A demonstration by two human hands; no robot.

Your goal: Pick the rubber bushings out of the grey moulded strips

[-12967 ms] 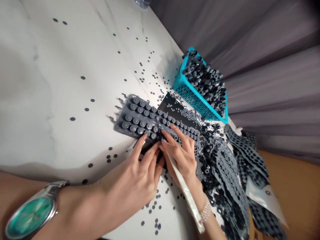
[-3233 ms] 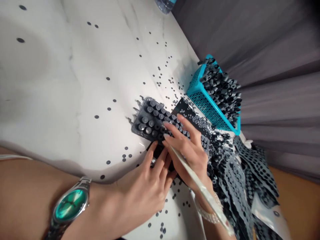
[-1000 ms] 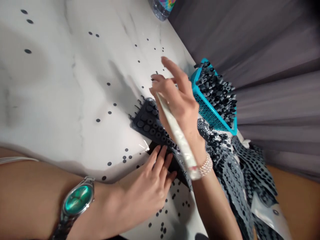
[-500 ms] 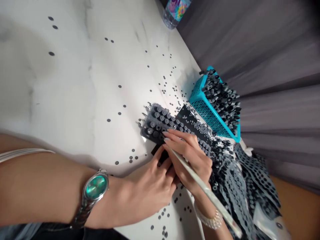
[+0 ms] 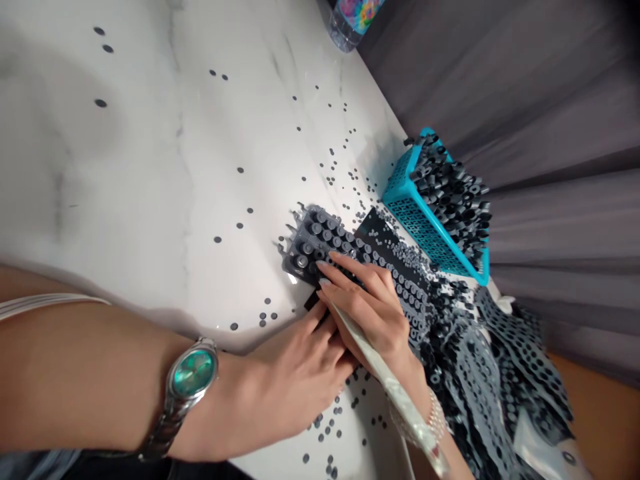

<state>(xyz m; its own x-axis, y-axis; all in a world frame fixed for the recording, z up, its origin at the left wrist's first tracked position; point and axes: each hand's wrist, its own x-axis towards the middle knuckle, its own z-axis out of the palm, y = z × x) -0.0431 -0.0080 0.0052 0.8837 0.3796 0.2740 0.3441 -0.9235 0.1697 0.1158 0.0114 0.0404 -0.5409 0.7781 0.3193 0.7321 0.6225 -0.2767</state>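
Left hand (image 5: pixel 295 370) open, fingers spread, pinning gray studded rubber sheet (image 5: pixel 320 243) steady; right hand (image 5: pixel 370 310) curled around white rod (image 5: pixel 390 383), fingertips pressing sheet.

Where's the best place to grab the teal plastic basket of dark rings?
Probably by the long perforated wall of the teal plastic basket, coming from the white marble tabletop side. The lattice holes should offer purchase, whereas the dark grey rings heaped above the top crowd the rim.
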